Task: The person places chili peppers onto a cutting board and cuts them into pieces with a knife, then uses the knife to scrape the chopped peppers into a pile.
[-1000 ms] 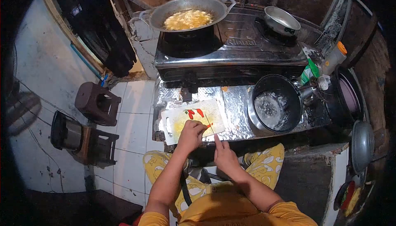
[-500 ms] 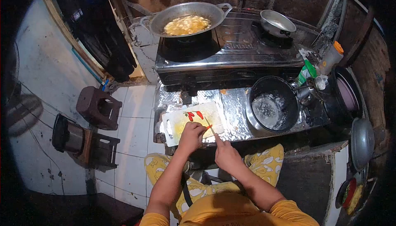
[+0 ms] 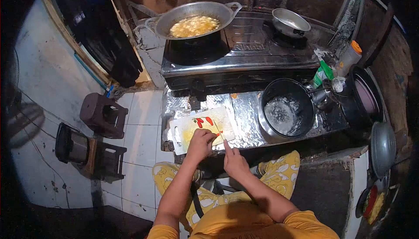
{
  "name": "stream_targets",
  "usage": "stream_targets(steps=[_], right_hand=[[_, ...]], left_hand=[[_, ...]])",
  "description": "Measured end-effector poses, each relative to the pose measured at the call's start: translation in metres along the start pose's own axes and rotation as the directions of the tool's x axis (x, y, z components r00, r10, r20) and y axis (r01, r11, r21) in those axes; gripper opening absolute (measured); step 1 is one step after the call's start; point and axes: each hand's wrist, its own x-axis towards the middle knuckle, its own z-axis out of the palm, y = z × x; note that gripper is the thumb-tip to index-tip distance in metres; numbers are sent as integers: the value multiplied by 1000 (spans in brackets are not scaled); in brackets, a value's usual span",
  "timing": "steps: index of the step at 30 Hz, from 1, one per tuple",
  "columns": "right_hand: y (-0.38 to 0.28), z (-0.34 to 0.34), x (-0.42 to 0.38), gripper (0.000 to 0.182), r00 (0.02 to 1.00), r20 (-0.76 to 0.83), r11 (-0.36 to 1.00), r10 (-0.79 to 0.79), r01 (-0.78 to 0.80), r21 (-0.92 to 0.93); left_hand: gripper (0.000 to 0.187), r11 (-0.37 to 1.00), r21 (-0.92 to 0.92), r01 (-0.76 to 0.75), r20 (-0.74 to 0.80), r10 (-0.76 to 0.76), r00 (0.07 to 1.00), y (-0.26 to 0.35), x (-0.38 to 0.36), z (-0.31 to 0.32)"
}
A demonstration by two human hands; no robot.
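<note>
My left hand (image 3: 201,145) is closed on a red chili (image 3: 217,134) at the near edge of a white cutting board (image 3: 181,127). My right hand (image 3: 236,162) grips a knife (image 3: 219,132) by its handle. The blade slants across the board, close beside the chili's end, where a small red piece lies. More red chilies (image 3: 199,123) rest on the board beyond my left hand, one of them close to the blade. Yellow stains mark the board's surface.
Behind the board, a gas stove (image 3: 244,60) holds a wok (image 3: 161,20) of bubbling oil and a smaller pan (image 3: 291,23). A dark pot (image 3: 267,112) with white residue stands to the right. Dark plastic stools (image 3: 98,112) are on the left floor.
The knife and my right hand have shifted slightly left. A small red piece now shows beside the blade. The whole view has moved a little.
</note>
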Motion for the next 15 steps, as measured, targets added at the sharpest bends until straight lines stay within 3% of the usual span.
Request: stream_targets(steps=[15], right_hand=[[-22, -32, -4, 64, 995, 92, 998, 48, -46, -31]], left_hand=[[9, 1000, -11, 24, -7, -24, 1000, 2, 4, 4]])
